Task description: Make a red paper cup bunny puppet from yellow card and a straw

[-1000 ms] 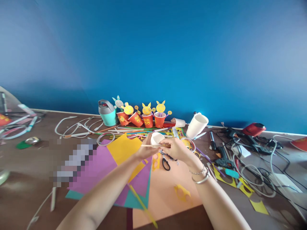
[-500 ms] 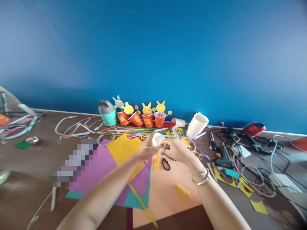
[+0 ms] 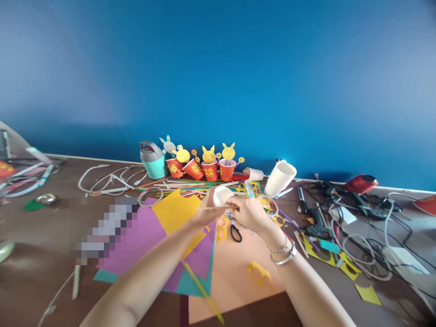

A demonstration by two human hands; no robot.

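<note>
My left hand (image 3: 205, 211) is wrapped round a paper cup (image 3: 220, 196), whose white inside faces up toward me. A thin pale stick (image 3: 215, 208) lies crosswise in front of the cup. My right hand (image 3: 251, 213) pinches the stick's right end, its fingers close against the cup's rim. The cup's outer side is mostly hidden by my hands. Black-handled scissors (image 3: 235, 233) lie just below my hands. Beneath are purple paper (image 3: 143, 245), orange-yellow paper (image 3: 177, 209) and a peach sheet (image 3: 235, 281).
Red cups (image 3: 209, 172) with paper animal heads stand by the wall, beside a turquoise flask (image 3: 153, 165). A white holder (image 3: 281, 178) stands to their right. Glue guns (image 3: 320, 225) and cables crowd the right side. A yellow strip (image 3: 204, 293) lies in front.
The cup and my left hand have shifted slightly left and up. My right hand has moved a little left with the stick, its fingers closer over the cup's rim.
</note>
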